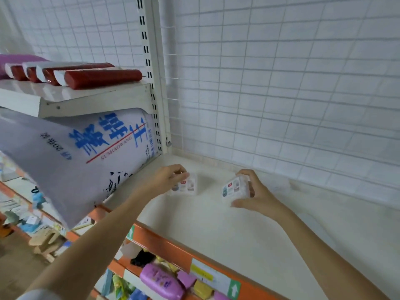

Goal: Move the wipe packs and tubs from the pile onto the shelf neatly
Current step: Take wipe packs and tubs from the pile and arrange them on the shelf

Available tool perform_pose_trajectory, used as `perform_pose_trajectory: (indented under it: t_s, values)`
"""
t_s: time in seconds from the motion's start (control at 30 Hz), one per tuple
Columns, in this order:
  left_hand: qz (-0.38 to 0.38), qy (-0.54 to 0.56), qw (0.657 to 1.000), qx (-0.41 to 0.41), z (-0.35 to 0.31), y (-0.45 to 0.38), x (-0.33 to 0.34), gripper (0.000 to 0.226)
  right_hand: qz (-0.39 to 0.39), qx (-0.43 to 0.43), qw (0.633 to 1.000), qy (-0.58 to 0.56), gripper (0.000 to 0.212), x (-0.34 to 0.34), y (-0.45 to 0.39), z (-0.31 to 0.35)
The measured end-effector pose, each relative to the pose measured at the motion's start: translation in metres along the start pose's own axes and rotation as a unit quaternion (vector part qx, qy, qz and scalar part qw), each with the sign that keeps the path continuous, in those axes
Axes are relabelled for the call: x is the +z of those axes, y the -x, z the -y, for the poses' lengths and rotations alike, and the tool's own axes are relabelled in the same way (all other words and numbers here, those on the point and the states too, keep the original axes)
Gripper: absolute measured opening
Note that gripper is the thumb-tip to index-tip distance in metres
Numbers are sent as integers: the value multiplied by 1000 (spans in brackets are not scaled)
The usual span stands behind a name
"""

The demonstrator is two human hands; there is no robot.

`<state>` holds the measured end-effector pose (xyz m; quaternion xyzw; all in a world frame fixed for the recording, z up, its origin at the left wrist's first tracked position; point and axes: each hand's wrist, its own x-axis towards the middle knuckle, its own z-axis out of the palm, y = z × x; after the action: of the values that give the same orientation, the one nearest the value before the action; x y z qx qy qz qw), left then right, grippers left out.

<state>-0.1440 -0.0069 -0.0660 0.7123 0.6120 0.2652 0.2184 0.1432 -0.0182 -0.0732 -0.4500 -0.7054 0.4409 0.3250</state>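
Left hand (171, 177): one small clear tub (186, 185) is gripped, set upright on the shelf (216, 230).
Right hand (253, 193): a second tub (234, 188) is pinched, tilted, label facing left.

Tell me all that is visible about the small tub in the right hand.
The tub is a small box of clear or whitish plastic with a printed label in red, teal and white on its front. The right hand grips it, thumb below and fingers over the top and back. It is tilted, just above the pale shelf; contact with the shelf cannot be told.
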Motion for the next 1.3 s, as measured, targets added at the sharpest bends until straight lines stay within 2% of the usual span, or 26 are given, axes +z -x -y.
perform_pose_trajectory:
  t_s: [0.17,0.27,0.37,0.4,0.53,0.77,0.93,1.17,1.3]
  values:
    - [40,100,994,7,-1,-28,20,16,-29,37,999,13,63,5,-1,-21]
    - [42,169,985,4,5,-30,29,24,-61,49,995,57,68,4,4,-34]
    - [48,222,974,11,16,-23,33,17,-74,46,992,88,75,5,9,-39]
    - [70,216,974,19,21,-21,32,21,-75,44,992,93,76,5,9,-40]
    - [125,152,979,57,34,-22,31,73,-78,23,988,128,69,8,11,-40]
    - [98,87,989,75,33,-25,31,96,-101,-3,972,210,66,12,15,-39]
    - [76,44,994,63,28,-21,34,87,-133,-3,962,240,59,15,17,-35]
    - [55,9,996,68,28,-23,44,76,-182,23,916,356,61,25,23,-28]
    - [52,-13,994,99,28,-23,43,71,-211,47,912,349,63,35,30,-19]
